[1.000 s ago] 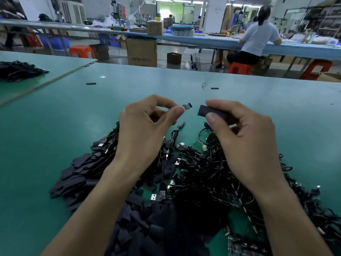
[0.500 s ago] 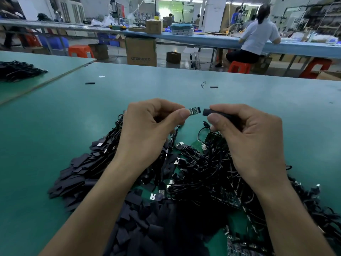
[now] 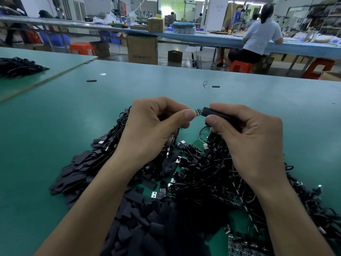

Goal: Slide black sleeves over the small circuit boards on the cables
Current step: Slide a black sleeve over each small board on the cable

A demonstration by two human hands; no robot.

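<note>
My left hand [image 3: 153, 126] pinches a small circuit board [image 3: 199, 112] between thumb and forefinger, above the green table. My right hand [image 3: 245, 139] pinches a black sleeve [image 3: 215, 112] whose open end meets the board's tip; only a short piece of board shows between the two. Below my hands lies a tangled heap of black cables with USB plugs [image 3: 199, 169]. A pile of flat black sleeves [image 3: 79, 174] lies to the left and in front.
Green circuit board panels [image 3: 227, 197] lie among the cables. Two stray black sleeves [image 3: 91, 80] [image 3: 215, 86] and a wire loop [image 3: 204, 84] lie farther back. Another cable heap [image 3: 16, 67] sits on the left table. A seated person [image 3: 258, 37] works at the far bench.
My hands have come together. The gap between board and sleeve has closed, and the sleeve's mouth now reaches the board's end.
</note>
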